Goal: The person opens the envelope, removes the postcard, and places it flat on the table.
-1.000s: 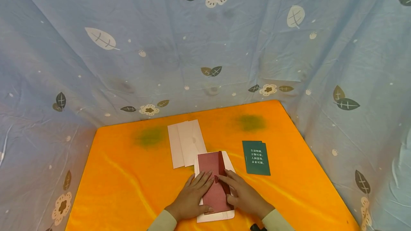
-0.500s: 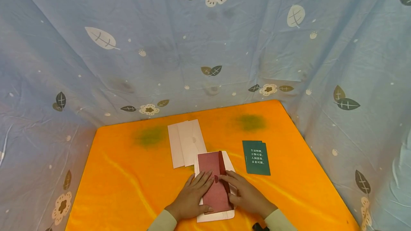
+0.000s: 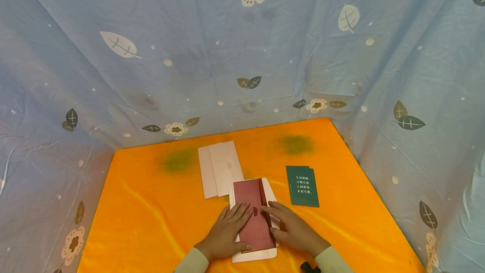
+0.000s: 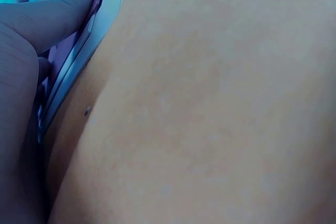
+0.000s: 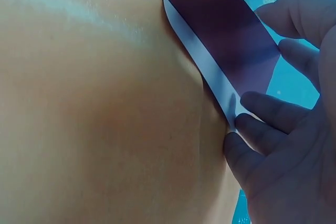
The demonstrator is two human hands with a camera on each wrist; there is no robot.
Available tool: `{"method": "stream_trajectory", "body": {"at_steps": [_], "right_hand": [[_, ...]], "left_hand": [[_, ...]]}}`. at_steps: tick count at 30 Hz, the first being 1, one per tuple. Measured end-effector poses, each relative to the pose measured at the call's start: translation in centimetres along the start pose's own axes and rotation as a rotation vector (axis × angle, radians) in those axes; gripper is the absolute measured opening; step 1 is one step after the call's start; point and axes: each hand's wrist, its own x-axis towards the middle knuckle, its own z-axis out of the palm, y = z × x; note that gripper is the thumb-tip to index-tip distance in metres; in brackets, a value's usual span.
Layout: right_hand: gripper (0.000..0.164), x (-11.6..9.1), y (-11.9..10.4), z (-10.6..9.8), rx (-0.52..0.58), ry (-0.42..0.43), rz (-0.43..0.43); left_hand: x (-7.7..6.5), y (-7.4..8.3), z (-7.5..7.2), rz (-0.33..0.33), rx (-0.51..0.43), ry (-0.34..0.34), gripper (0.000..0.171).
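A maroon envelope [image 3: 250,231] lies on top of whitish envelopes [image 3: 270,190] near the table's front. Its long flap [image 3: 264,197] stands partly raised along the right side, and a small dark red seal [image 3: 255,211] marks its middle. My left hand [image 3: 228,231] rests flat on the envelope's left part, fingers spread, thumb near its bottom edge. My right hand [image 3: 291,228] touches the raised flap's edge with thumb and index fingertips. In the right wrist view, the flap [image 5: 226,30] tilts up, and the other fingers [image 5: 268,111] rest at the white envelope's edge.
Two pale pink envelopes [image 3: 223,167] lie overlapped behind the maroon one. To the right, dark green cards [image 3: 303,186] with white characters are stacked. An orange cloth [image 3: 151,218] covers the table, and blue patterned curtains [image 3: 182,45] enclose it.
My right hand has shifted slightly rightward along with the flap, which now stands further from the seal. My left hand has stayed in place.
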Motion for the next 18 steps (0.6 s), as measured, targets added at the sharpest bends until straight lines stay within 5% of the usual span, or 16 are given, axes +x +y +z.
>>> {"method": "stream_trajectory", "body": {"at_steps": [18], "right_hand": [[0.060, -0.72, 0.76, -0.30, -0.052, 0.110, -0.002]], "left_hand": [[-0.03, -0.11, 0.16, -0.003, -0.022, -0.004, 0.099]]}}
